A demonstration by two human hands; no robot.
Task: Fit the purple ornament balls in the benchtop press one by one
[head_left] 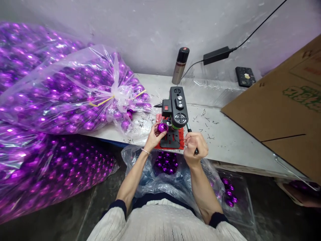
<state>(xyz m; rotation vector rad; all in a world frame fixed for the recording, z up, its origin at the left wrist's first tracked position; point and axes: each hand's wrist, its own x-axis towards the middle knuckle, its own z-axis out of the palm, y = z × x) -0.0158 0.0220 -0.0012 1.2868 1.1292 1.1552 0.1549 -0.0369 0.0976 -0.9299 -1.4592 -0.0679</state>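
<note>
Head view: left hand (153, 136) pinches a purple ball (163, 127) near the black machine (178, 104), while right hand (196, 146) grips what seems its lever (189, 128).

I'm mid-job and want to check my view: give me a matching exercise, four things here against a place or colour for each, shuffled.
Things:
1. Purple ball
2. Lever
3. Spray can
4. Cardboard box

Places and colours:
A. standing behind the machine
B. gripped in the right hand
C. brown, with green print
D. held in the left hand

Pairs: 1-D, 2-B, 3-A, 4-C
</note>
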